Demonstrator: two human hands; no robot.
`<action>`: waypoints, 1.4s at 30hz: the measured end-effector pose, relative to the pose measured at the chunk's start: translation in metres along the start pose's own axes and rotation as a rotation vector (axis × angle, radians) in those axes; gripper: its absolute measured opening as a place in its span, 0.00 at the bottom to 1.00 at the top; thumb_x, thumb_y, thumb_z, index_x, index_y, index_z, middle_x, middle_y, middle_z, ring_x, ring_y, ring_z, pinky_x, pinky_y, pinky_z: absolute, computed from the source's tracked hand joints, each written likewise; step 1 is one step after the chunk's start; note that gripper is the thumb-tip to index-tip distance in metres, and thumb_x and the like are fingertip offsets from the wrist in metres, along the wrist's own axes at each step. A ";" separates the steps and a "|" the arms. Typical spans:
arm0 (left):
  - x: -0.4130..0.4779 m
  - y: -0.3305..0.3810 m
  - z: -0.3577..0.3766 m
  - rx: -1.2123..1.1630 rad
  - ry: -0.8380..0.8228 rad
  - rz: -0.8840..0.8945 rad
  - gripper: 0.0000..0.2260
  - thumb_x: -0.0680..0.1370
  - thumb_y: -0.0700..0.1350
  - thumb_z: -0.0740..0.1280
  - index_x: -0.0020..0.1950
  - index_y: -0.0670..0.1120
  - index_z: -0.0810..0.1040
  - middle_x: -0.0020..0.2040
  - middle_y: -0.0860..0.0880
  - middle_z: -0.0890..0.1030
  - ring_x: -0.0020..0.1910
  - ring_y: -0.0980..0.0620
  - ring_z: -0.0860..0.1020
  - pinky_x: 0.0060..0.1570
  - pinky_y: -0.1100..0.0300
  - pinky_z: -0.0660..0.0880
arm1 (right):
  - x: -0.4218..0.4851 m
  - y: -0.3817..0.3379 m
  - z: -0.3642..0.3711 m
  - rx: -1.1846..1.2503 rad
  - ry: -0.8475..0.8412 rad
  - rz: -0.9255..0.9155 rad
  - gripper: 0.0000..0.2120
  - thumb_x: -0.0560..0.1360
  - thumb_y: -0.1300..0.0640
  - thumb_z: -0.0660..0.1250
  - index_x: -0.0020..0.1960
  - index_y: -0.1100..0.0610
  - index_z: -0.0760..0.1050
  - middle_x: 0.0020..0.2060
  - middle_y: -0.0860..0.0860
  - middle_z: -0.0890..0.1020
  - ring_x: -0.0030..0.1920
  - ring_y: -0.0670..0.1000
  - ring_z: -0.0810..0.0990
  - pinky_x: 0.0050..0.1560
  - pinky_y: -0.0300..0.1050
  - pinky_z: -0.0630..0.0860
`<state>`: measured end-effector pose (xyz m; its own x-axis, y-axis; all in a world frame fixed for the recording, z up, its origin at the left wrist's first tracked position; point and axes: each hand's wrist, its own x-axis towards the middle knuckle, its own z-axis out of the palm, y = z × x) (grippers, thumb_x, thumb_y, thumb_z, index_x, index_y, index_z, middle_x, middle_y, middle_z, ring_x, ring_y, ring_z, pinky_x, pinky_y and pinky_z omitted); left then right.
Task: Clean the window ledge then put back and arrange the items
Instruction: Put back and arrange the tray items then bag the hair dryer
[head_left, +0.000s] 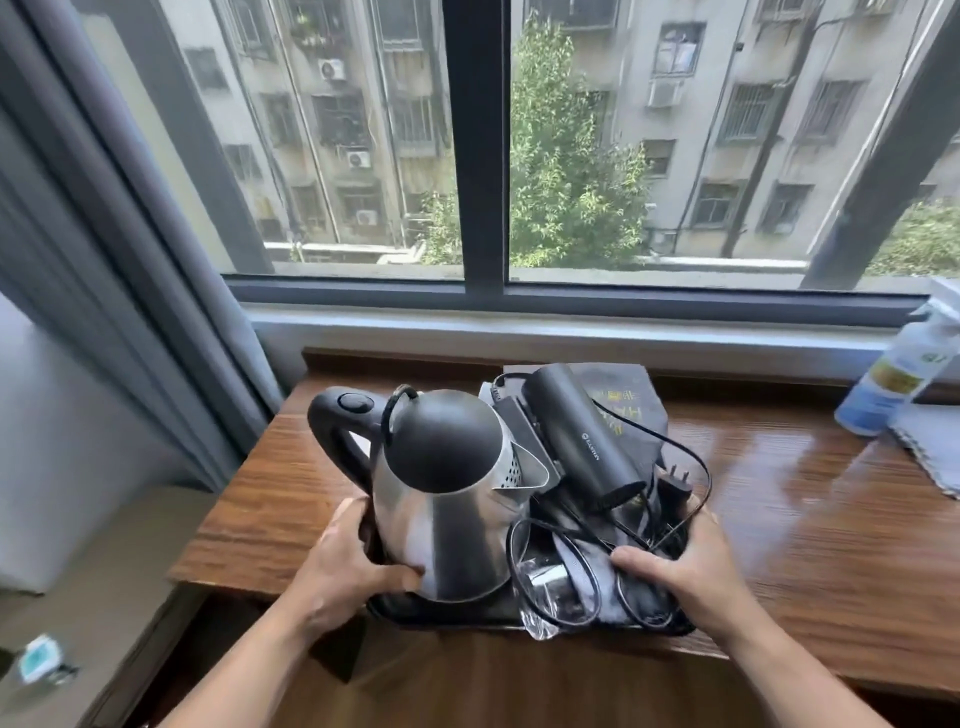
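Okay, far left of the left hand: grey curtain, hanging down. Left hand grips the left edge of the black tray, fingers curled round the rim, thumb pressed on the lower wall of the kettle. The kettle is steel with a black lid and handle, upright in the tray, just right of that hand, touching the thumb. The tray sits on the wooden ledge, its near edge over the ledge's front edge.

Between the hands, toward the window: black hair dryer lying tilted over a dark bag, barrel end nearer the right hand. Its cord loops through the tray, plug just beyond the right hand.

Right hand grips the tray's right edge, fingers wrapped over the rim, thumb laid across the cord loops inside.

Well right of that hand, by the window: spray bottle, leaning, and beside it a grey cloth flat on the ledge.
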<state>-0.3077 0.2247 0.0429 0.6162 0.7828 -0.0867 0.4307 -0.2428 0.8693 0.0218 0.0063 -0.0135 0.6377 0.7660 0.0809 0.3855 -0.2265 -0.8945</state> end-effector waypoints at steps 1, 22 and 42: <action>0.001 -0.007 -0.009 -0.004 -0.009 -0.009 0.49 0.40 0.73 0.79 0.59 0.59 0.75 0.60 0.51 0.79 0.60 0.53 0.77 0.60 0.50 0.76 | -0.002 -0.002 0.010 -0.011 0.007 0.006 0.46 0.52 0.30 0.82 0.65 0.49 0.75 0.54 0.47 0.83 0.59 0.54 0.78 0.61 0.59 0.76; 0.069 -0.126 -0.150 0.084 -0.169 -0.146 0.55 0.44 0.67 0.83 0.67 0.48 0.76 0.63 0.53 0.80 0.64 0.52 0.77 0.66 0.49 0.74 | 0.022 -0.052 0.197 -0.046 0.080 0.051 0.41 0.51 0.23 0.75 0.59 0.39 0.75 0.53 0.45 0.80 0.57 0.51 0.76 0.62 0.54 0.73; 0.114 -0.141 -0.190 -0.074 -0.232 -0.127 0.37 0.50 0.60 0.83 0.57 0.53 0.81 0.45 0.58 0.87 0.40 0.65 0.79 0.48 0.65 0.74 | 0.061 -0.075 0.222 -0.070 -0.108 0.183 0.42 0.56 0.26 0.77 0.65 0.41 0.72 0.57 0.40 0.82 0.60 0.46 0.80 0.65 0.54 0.74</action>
<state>-0.4233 0.4566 0.0029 0.6983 0.6504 -0.2991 0.4701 -0.1016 0.8767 -0.1161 0.2036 -0.0396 0.6272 0.7678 -0.1309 0.3180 -0.4059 -0.8568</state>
